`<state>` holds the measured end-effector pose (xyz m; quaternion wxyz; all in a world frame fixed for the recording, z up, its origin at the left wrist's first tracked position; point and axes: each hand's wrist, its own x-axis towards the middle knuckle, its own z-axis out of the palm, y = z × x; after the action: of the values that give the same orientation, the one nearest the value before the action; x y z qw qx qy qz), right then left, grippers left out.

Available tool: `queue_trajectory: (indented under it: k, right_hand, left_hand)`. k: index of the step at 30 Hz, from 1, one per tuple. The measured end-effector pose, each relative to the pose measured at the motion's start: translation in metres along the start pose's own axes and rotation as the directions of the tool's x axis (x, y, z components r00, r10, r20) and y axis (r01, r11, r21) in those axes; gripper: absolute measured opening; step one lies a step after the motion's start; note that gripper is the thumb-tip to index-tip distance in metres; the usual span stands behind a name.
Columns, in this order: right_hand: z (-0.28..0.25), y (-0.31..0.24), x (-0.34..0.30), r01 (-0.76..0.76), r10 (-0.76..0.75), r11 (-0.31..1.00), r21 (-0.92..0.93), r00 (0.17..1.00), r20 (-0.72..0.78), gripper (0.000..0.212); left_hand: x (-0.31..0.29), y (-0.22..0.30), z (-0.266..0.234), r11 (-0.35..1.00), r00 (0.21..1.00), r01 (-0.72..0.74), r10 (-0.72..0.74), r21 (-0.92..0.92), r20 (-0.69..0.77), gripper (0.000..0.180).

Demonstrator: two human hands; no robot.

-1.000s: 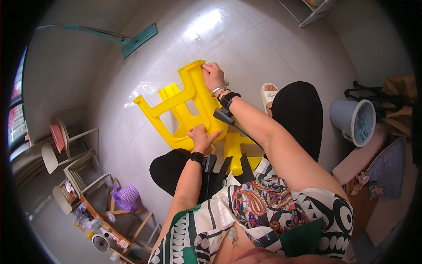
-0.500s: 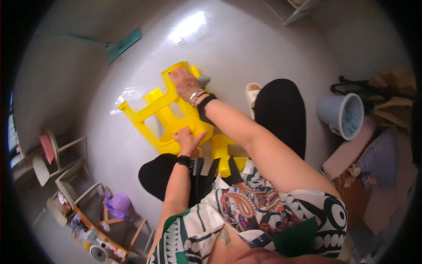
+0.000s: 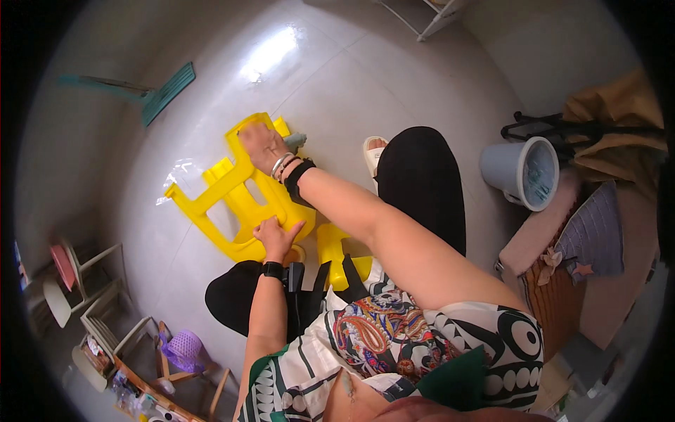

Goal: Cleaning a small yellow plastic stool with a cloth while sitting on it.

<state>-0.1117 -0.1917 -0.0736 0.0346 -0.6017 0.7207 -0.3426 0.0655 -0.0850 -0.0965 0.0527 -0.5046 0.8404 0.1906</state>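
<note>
While I look down at the pale tiled floor [image 3: 394,77], which shines with a bright glare at its far side, small white chairs [image 3: 77,281] stand stacked at its left edge, with a purple basket [image 3: 184,349] on a wooden stand nearer me. A teal broom [image 3: 151,95] lies toward the far left corner. Next comes the yellow plastic chair [image 3: 235,200], tipped on its side on the floor in front of my knees. My left hand [image 3: 275,235] lies on its near edge, fingers curled over the plastic and gripping it. My right hand [image 3: 264,146] is pressed flat and open on the chair's far part, with a small grey cloth [image 3: 295,140] showing from under it; whether it grips the cloth I cannot tell. Right of that my sandalled foot [image 3: 373,151] rests on the tiles. At the floor's right edge stands a grey bucket [image 3: 520,171], with a black rack [image 3: 555,126] and a brown cloth [image 3: 612,112] behind it.
</note>
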Motion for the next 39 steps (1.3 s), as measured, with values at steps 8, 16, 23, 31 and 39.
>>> queue_trajectory:
  k: [8,16,23,31,39]
  right_hand:
    - [-0.007,0.008,-0.024,0.062,-0.065,0.996,0.071,0.997,0.038,0.017]
    - [-0.008,0.002,-0.01,0.087,-0.086,0.996,-0.019,0.996,0.04,0.027]
    - [-0.002,0.016,-0.005,0.188,-0.185,0.981,-0.034,0.98,0.075,0.02]
    - [0.004,0.026,-0.015,0.167,-0.164,0.985,0.042,0.984,-0.076,0.034]
    - [0.008,0.028,-0.018,-0.03,0.028,0.981,0.192,1.0,0.009,0.034]
  left_hand:
    - [0.001,0.001,0.011,1.0,0.999,0.001,-0.001,0.0,-0.039,0.064]
    - [-0.002,-0.001,0.001,1.0,1.0,0.004,-0.004,-0.019,-0.02,0.064]
    - [-0.002,0.001,-0.001,0.999,0.999,-0.011,0.01,-0.03,-0.036,0.065]
    - [-0.002,0.004,-0.004,0.999,1.0,-0.003,0.002,-0.043,-0.016,0.064]
    - [-0.002,0.004,-0.005,0.999,1.0,-0.005,0.005,-0.04,-0.014,0.064]
